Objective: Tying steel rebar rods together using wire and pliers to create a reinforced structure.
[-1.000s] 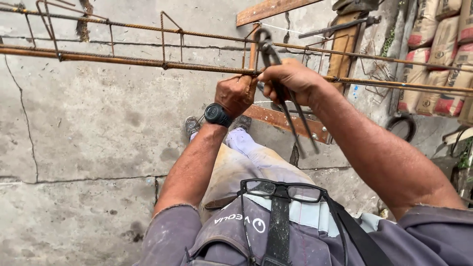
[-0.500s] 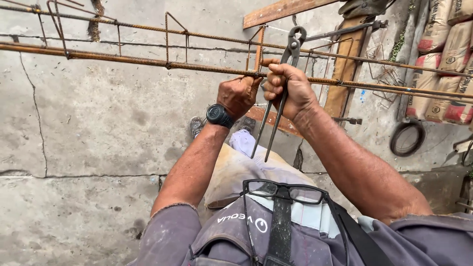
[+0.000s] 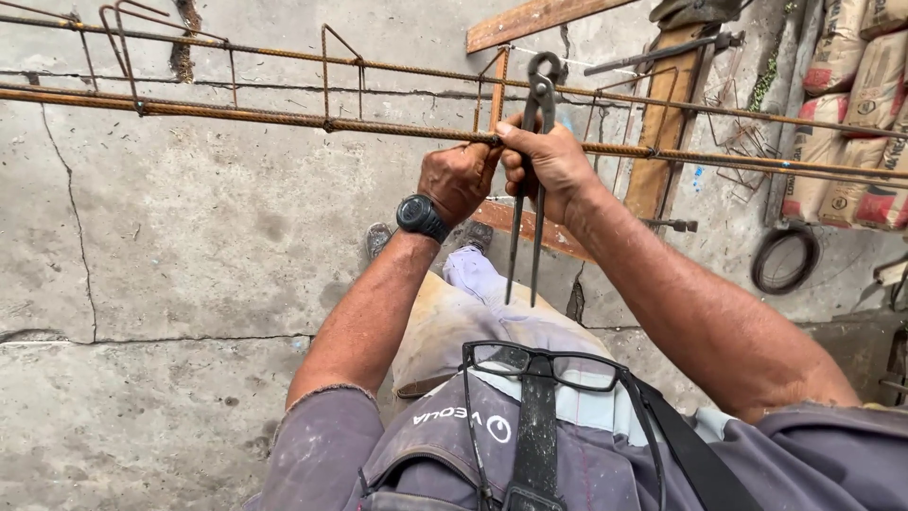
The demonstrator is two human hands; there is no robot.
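Head camera looks down on the right hand (image 3: 549,166), fingers wrapped around the handles of steel pincers (image 3: 532,170) held upright at a rusty steel bar (image 3: 284,118). The left hand (image 3: 459,178) is closed in a fist on that bar, touching the right hand.

Your clothing: faded purple-grey shirt (image 3: 322,445), short sleeves with frayed hems. Black round-faced wristwatch (image 3: 420,217) on your left wrist. Black-framed glasses (image 3: 544,364) hang at your chest beside a black strap (image 3: 695,454). Pale dusty trousers (image 3: 463,317), grey worn shoes (image 3: 378,238).
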